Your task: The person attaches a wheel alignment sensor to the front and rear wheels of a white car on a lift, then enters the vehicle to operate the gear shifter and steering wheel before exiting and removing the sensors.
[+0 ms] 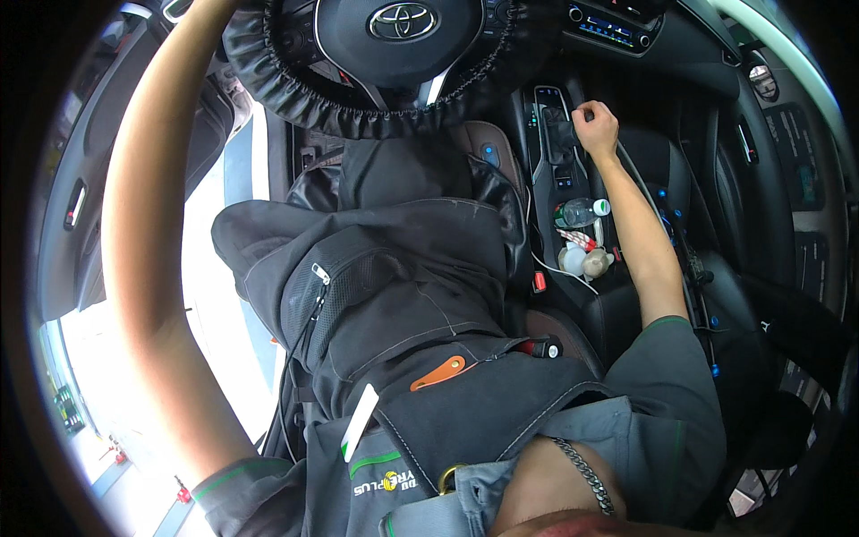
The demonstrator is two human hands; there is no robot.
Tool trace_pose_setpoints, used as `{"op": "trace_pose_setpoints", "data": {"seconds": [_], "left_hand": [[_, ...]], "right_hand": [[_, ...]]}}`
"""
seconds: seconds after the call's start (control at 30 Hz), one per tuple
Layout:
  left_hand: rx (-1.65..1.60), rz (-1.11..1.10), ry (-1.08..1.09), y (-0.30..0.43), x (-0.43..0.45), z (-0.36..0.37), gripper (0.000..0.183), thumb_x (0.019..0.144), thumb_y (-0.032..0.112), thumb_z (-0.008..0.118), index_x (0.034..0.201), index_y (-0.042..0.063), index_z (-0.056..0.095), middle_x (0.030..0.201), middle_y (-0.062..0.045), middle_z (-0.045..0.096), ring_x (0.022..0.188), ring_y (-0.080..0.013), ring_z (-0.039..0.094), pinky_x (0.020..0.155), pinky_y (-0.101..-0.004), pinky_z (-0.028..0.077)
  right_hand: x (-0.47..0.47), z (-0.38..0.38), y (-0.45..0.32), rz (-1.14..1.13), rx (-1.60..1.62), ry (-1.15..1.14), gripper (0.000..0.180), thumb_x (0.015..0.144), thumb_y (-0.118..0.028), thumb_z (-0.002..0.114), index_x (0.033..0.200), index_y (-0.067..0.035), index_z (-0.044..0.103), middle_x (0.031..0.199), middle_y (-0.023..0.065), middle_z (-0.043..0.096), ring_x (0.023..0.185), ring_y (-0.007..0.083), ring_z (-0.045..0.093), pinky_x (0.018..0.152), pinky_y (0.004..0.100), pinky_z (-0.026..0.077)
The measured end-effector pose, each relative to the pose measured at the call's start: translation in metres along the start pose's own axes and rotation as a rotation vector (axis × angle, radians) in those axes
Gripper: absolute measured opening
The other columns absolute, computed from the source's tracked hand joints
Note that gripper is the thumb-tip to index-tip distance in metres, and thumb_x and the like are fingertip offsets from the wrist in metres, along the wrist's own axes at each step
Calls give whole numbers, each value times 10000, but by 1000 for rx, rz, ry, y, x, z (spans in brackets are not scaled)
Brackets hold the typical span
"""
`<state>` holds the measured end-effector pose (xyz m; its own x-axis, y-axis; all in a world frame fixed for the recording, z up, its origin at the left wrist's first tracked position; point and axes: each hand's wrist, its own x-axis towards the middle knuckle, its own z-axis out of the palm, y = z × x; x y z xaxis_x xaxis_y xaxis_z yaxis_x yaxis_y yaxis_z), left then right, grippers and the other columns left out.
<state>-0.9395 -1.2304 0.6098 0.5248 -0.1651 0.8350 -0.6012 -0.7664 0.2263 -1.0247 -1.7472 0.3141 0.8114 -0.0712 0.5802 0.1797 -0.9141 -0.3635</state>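
Observation:
My left hand is out of view; the left forearm point(151, 168) runs up past the left side of the steering wheel and leaves the picture at the top. My right hand point(596, 127) is curled at the gear selector on the centre console, its knob hidden by the fingers. Beside that hand the dark selector boot point(558, 137) shows within a glossy surround. Before me is the Toyota steering wheel point(402, 40), its rim in a gathered black cover point(302, 97).
The driver's door point(87, 188) stands open on the left. Behind the selector are a plastic bottle point(576, 213) and small plush figures point(594, 262). A white cable point(560, 267) trails across the console. Blue-tipped dark gear point(691, 268) lies on the passenger side. A climate panel point(607, 30) is lit.

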Motion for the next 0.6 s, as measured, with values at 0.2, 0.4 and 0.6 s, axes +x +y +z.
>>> {"op": "trace_pose_setpoints", "data": {"seconds": [0.2, 0.4, 0.6], "left_hand": [[-23, 21, 3, 6, 1, -3, 363, 1017, 355, 615, 1148, 46, 754, 992, -212, 756, 905, -348, 734, 833, -415, 551], [27, -6, -34, 1, 0, 2, 384, 1017, 353, 610, 1135, 12, 741, 1064, -232, 738, 955, -387, 715, 848, -433, 542], [8, -2, -22, 0, 1, -2, 384, 1013, 353, 618, 1121, 6, 742, 1045, -238, 739, 940, -384, 718, 841, -438, 544]], "right_hand": [[-15, 14, 5, 90, 128, 230, 315, 847, -190, 761, 1098, -12, 692, 985, 149, 723, 931, 293, 711, 854, 399, 555], [-49, 9, -9, 594, 113, 179, 736, 820, -389, 821, 1371, 1, 528, 1260, 239, 662, 1176, 401, 632, 1033, 447, 471], [-51, 1, 4, 581, 271, 90, 701, 786, -345, 857, 1359, -48, 586, 1220, 218, 704, 1134, 357, 683, 984, 421, 517]]}}
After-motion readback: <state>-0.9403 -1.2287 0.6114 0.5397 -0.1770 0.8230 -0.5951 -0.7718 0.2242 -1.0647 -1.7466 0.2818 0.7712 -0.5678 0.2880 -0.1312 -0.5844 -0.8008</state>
